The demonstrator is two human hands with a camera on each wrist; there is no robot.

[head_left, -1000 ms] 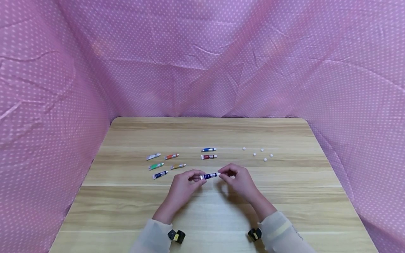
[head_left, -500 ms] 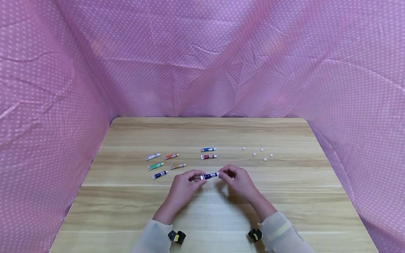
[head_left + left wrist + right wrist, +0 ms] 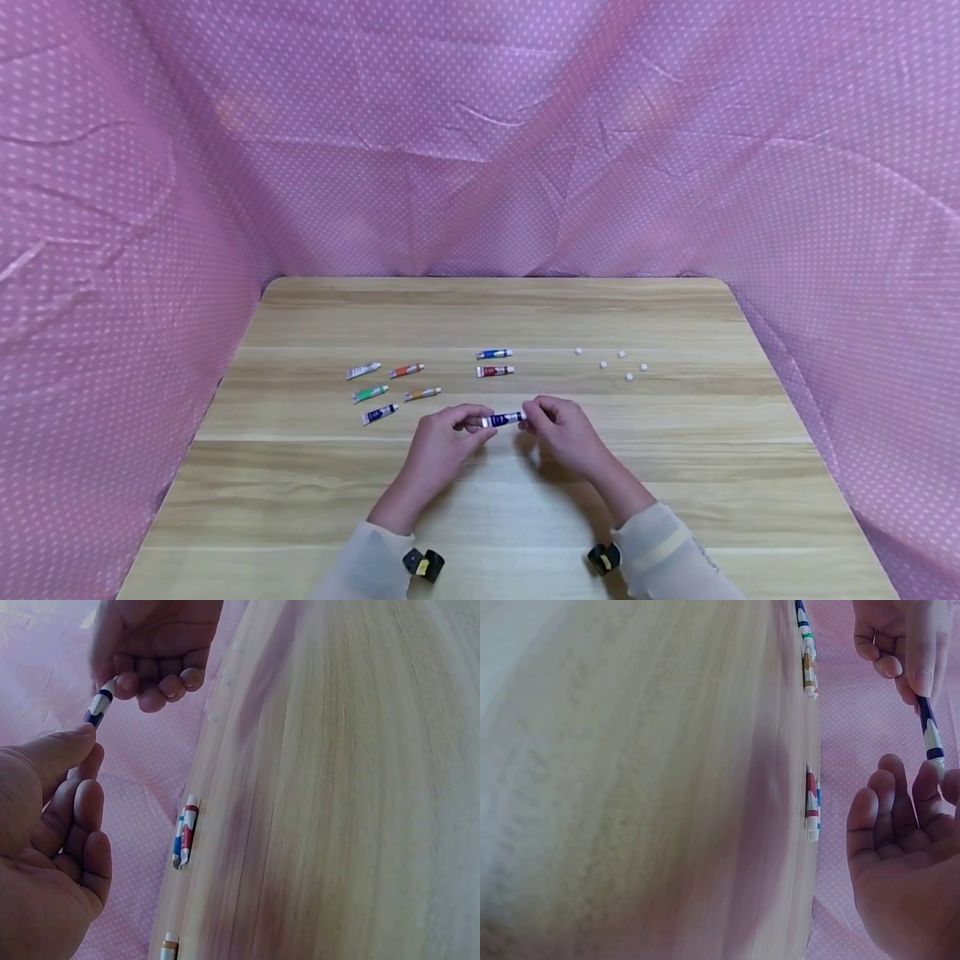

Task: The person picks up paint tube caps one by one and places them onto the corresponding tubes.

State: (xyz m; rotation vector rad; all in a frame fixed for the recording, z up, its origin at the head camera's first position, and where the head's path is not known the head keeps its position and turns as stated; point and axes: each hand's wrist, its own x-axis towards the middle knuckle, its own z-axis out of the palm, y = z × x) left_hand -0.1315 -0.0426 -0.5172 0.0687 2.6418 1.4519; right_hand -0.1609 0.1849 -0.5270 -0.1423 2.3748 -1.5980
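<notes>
A dark purple-blue paint tube [image 3: 504, 419] is held up over the table between both hands. Its flat tail end is pinched by thumb and fingers of my left hand [image 3: 444, 442]. At the other end, the white tip [image 3: 110, 684] sits between the thumb and index finger of my right hand [image 3: 566, 435], which partly cover it. Beyond the hands lie a blue paint tube [image 3: 494, 354] and a red paint tube [image 3: 495, 372], side by side. Several small white caps [image 3: 603, 365] are scattered to the right.
To the left lie a silver-white tube [image 3: 363, 371], an orange tube [image 3: 407, 371], a green tube [image 3: 371, 394], an ochre tube [image 3: 422, 394] and a dark blue tube [image 3: 379, 414]. Pink dotted cloth [image 3: 480, 200] hangs around the wooden table [image 3: 480, 312].
My left hand and the held tube have shifted slightly to the right. The right hand's fingers have turned a little at the tube's tip. Things on the table have stayed put.
</notes>
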